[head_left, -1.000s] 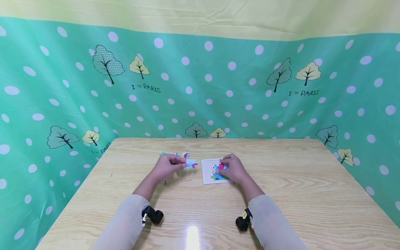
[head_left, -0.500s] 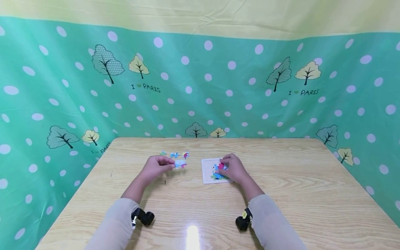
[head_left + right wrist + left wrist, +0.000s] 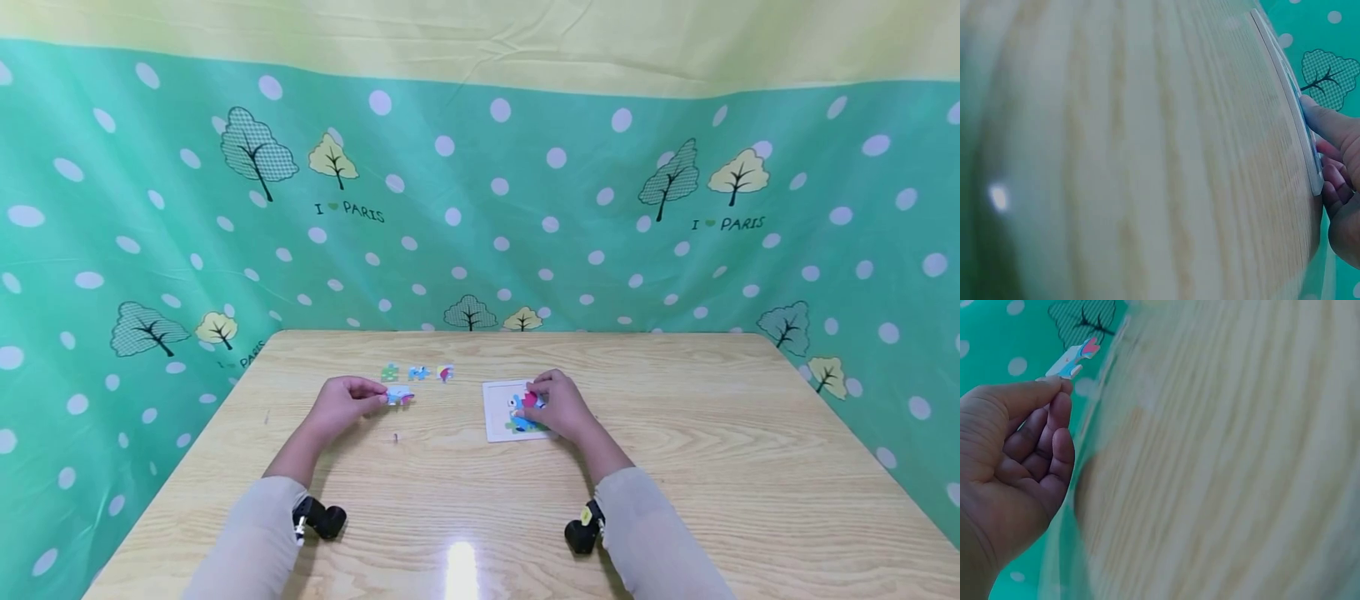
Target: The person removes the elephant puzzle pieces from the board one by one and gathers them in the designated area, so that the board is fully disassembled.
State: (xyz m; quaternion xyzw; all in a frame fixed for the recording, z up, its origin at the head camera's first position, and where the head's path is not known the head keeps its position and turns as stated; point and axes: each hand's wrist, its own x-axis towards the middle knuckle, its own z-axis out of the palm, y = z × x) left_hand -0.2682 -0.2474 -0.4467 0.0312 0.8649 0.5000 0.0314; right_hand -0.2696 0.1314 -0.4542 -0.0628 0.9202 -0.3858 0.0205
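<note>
My left hand [image 3: 341,406] pinches a jigsaw puzzle piece [image 3: 400,396], white and blue with a pink part, between thumb and fingertips; in the left wrist view the piece [image 3: 1071,360] sticks out past the thumb and the other fingers are curled. My right hand [image 3: 561,407] holds a square white-bordered puzzle board [image 3: 497,427] at its right side, thumb and fingers bent over it. Red, blue and green pieces [image 3: 517,404] lie in the board, partly hidden by that hand. In the right wrist view the thumb lies along the board's edge [image 3: 1285,81].
A green piece [image 3: 390,372], a blue piece [image 3: 418,372] and a red-and-yellow piece [image 3: 445,372] lie apart in a row behind the left hand. A tiny dark object [image 3: 396,437] is on the wooden table [image 3: 712,467]. A dotted green curtain [image 3: 480,208] stands behind.
My left hand has moved left, away from the board, with the puzzle piece in its fingers, uncovering the row of loose pieces. My right hand and the board have stayed in place.
</note>
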